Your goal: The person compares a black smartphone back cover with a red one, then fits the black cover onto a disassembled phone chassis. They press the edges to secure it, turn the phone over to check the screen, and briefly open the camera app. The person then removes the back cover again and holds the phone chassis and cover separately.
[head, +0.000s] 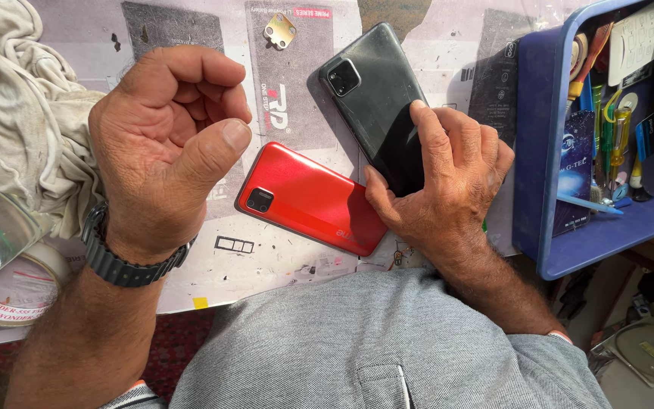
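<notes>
Your grey shirt (pixel 372 341) fills the near edge of the view, and just beyond it your forearms reach onto the surface (pixel 281 257).

The risk here, as I judge it, is the black phone (pixel 372 98) sliding or tipping. It lies face down with its lower end overlapping the red phone (pixel 308 198), so it rests on a smooth, glossy back rather than flat on the mat. A push from your fingertips at that one end could skate it sideways or scuff the red shell beneath. The small brass-coloured plate (pixel 279 31) and the thin card tray (pixel 235 244) lie loose nearby and could be swept off by a sleeve or wrist.

Your right hand (pixel 448 182) is half closed over the black phone's lower end, forefinger pressed flat on its back and thumb at its edge. Your left hand (pixel 164 144) hovers above the mat, fingers curled loosely toward the palm, thumb out; I see nothing in it. A blue tool tray (pixel 539 151) sits to your right, a crumpled cloth (pixel 17 98) to your left.
</notes>
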`<state>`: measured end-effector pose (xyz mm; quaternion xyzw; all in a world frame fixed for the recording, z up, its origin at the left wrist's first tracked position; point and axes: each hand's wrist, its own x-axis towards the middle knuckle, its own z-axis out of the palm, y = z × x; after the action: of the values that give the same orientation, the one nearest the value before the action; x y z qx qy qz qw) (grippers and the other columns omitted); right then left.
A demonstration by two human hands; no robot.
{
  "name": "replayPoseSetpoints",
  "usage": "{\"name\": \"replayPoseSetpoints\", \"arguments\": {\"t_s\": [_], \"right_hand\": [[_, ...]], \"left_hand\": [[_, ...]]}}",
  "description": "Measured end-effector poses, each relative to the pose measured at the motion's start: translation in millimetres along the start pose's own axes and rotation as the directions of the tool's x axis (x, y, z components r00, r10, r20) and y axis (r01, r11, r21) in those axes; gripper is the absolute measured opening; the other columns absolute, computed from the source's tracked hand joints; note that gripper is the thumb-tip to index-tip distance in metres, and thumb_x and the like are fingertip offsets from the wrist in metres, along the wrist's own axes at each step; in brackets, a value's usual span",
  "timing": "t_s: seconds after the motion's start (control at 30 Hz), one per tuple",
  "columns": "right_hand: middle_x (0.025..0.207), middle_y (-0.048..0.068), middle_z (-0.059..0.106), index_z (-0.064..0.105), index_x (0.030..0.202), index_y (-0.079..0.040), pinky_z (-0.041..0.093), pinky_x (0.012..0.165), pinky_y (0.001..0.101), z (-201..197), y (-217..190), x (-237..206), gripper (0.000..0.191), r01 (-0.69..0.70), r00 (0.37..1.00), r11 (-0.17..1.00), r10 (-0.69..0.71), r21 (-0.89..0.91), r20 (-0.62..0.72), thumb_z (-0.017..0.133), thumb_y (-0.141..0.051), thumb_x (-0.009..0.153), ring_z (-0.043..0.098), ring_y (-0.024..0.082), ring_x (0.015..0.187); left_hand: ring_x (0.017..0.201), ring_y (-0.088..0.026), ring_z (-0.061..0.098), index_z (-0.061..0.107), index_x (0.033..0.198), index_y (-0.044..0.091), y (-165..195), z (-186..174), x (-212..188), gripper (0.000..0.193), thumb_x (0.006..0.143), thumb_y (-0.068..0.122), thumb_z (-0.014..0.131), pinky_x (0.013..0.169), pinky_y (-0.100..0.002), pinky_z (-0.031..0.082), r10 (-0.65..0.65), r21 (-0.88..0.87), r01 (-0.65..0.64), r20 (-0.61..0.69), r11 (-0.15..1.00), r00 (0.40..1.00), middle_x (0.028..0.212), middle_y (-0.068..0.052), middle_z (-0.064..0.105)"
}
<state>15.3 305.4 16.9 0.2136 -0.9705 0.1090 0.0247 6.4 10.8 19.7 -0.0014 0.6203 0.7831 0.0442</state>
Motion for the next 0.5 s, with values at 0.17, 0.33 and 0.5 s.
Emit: {"name": "replayPoseSetpoints", "arguments": {"t_s": [0.17,0.33,0.5], "right_hand": [[0.131,0.014,0.056,0.054,0.145,-0.005,0.034,0.104,0.0508,-1.3,-0.2,0.8,0.083,-0.003,1.000,1.000,0.003,0.002,0.007,0.094,-0.037,0.079,0.051,0.029,0.119],[0.131,0.014,0.056,0.055,0.145,-0.005,0.034,0.105,0.0511,-1.5,-0.7,1.3,0.082,-0.010,1.000,1.000,0.010,0.000,0.013,0.094,-0.037,0.080,0.051,0.029,0.119],[0.130,0.014,0.056,0.055,0.144,-0.005,0.034,0.104,0.0512,-0.2,0.0,1.6,0.082,-0.008,1.000,1.000,0.008,-0.001,0.016,0.093,-0.038,0.080,0.051,0.030,0.119]], "left_hand": [[0.092,-0.008,0.065,0.058,0.131,-0.005,0.2,-0.5,0.6,0.036,0.100,0.009,0.071,0.090,-0.020,0.057,0.007,0.014,-0.007,0.001,1.000,1.000,0.102,-0.006,0.066],[0.093,-0.008,0.065,0.058,0.131,-0.005,0.2,-1.0,0.3,0.037,0.100,0.009,0.072,0.091,-0.020,0.057,0.002,0.008,-0.002,0.002,1.000,1.000,0.102,-0.006,0.066],[0.093,-0.008,0.065,0.058,0.131,-0.005,-0.4,-1.5,0.5,0.036,0.101,0.009,0.072,0.091,-0.020,0.057,0.005,0.009,-0.005,0.002,1.000,1.000,0.103,-0.006,0.066]]}}
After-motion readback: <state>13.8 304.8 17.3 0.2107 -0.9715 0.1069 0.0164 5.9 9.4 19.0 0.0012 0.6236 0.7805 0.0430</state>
